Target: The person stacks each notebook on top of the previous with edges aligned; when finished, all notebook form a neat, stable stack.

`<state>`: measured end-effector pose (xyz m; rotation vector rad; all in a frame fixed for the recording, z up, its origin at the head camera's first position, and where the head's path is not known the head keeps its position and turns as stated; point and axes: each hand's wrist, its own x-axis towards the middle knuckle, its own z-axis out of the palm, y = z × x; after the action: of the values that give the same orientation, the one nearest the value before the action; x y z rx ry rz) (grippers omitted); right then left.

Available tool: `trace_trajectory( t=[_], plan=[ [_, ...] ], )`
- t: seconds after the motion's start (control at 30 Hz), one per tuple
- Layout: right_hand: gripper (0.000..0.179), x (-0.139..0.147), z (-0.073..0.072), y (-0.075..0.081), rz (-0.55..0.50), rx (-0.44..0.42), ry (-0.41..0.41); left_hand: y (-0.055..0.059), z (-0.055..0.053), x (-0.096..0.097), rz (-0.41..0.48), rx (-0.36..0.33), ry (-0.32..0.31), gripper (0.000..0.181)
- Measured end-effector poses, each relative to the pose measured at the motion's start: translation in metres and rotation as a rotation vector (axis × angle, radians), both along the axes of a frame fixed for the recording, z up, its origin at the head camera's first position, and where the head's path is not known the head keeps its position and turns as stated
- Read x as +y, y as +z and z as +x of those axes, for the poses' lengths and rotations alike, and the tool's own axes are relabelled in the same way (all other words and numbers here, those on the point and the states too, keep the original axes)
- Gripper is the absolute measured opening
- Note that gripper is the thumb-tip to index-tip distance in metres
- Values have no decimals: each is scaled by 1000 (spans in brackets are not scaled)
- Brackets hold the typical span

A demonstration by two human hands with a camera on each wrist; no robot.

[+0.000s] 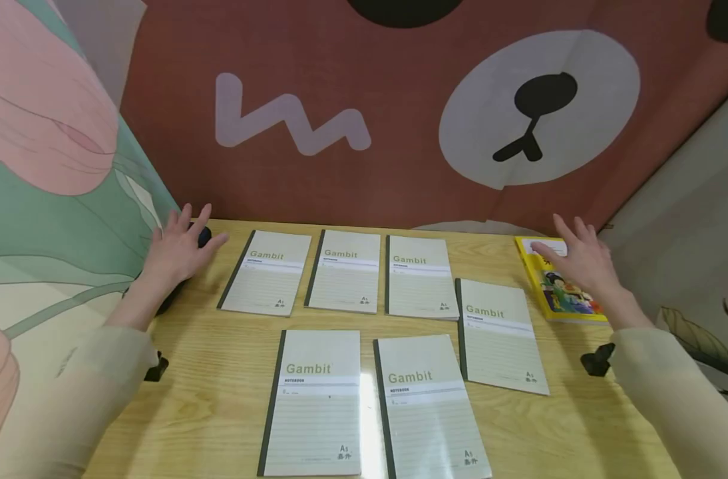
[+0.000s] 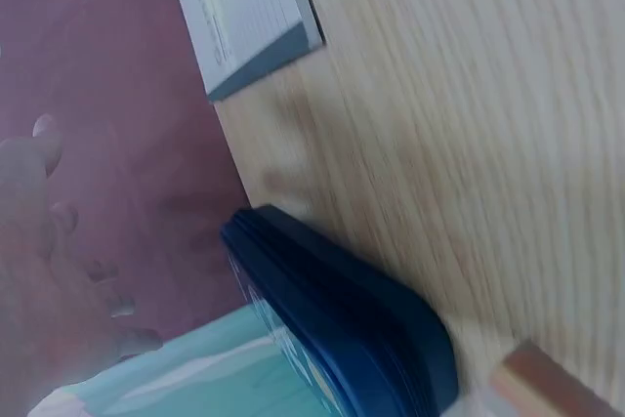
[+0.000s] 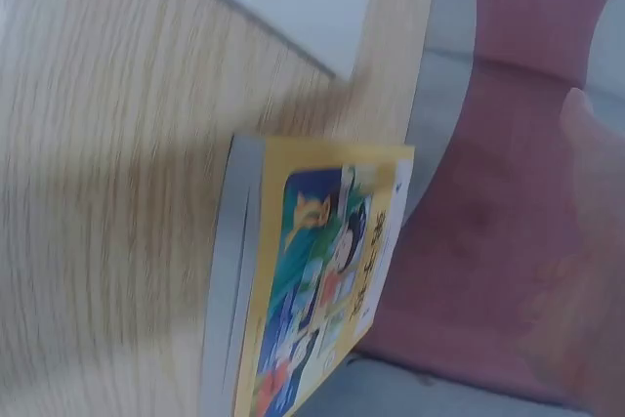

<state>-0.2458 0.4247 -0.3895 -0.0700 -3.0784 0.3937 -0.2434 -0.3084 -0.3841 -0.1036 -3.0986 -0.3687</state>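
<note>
My left hand [image 1: 181, 249] hovers with spread fingers over the table's left end, holding nothing. Partly hidden beneath it is a dark blue case with rounded corners [image 2: 342, 310]. On the right, my right hand [image 1: 582, 259] is raised with fingers spread over a thick yellow book [image 1: 570, 296] with a cartoon cover, apart from it in the right wrist view. Between the hands lie several pale Gambit notebooks with dark spines: three in a back row [image 1: 342, 271], one at the right [image 1: 502, 336], and two in front, a left one [image 1: 316, 406] and a right one [image 1: 430, 409].
The wooden table [image 1: 208, 392] ends at a reddish-brown curtain [image 1: 400, 179] with a cartoon print. A floral cloth [image 1: 52, 219] hangs at the left, and a grey cloth [image 1: 693, 219] at the right. The right notebook's corner meets the back-row notebook beside it.
</note>
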Motion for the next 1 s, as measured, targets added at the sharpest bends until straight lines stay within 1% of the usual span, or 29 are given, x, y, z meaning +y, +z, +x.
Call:
trace_trajectory(
  t=[0.13, 0.27, 0.4, 0.6, 0.8, 0.87, 1.0],
  plan=[
    [93, -11, -2, -1, -44, 3, 24, 0, -3, 10, 56, -14, -19, 88],
    [92, -25, -7, -3, -91, -1, 58, -2, -7, 22, 125, -32, -19, 88],
    [91, -45, -11, -4, -150, -11, 86, -4, -10, 35, 186, -56, -5, 88],
    [88, -78, -15, -4, -251, -18, 137, -2, -12, 60, 259, -98, -4, 86],
    [84, -103, -22, -8, -323, -25, 190, -5, -15, 80, 301, -122, -37, 86],
    [84, -110, -24, -9, -340, -32, 194, -6, -17, 86, 306, -127, -46, 88],
    [85, -124, -25, -11, -357, -54, 191, -7, -20, 99, 339, -149, -51, 85]
  ],
)
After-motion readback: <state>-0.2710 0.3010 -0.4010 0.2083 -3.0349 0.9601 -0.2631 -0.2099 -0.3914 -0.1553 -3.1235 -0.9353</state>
